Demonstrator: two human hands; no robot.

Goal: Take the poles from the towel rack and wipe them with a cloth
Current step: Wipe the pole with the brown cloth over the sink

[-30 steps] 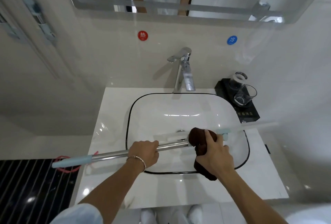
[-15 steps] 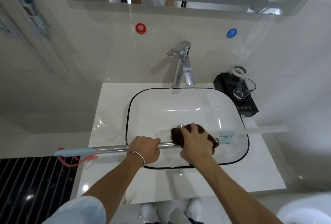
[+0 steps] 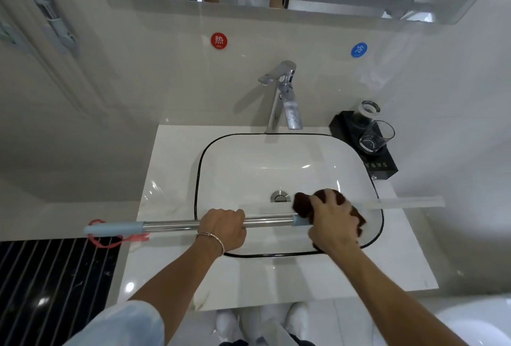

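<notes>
Chrome, one pole (image 3: 265, 222): left hand (image 3: 224, 230) grips it, right hand (image 3: 331, 219) presses one brown cloth (image 3: 302, 204) around it. Two glasses (image 3: 376, 135); red sticker (image 3: 219, 40) reads 热, blue sticker (image 3: 359, 49) 冷.

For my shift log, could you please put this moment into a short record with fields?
setting: sink on a white counter, faucet behind
pole: pole held level over the sink
left hand: left hand gripping the metal midsection
right hand: right hand pressing the brown cloth around the pole
nearby: glass on a black tray
</notes>
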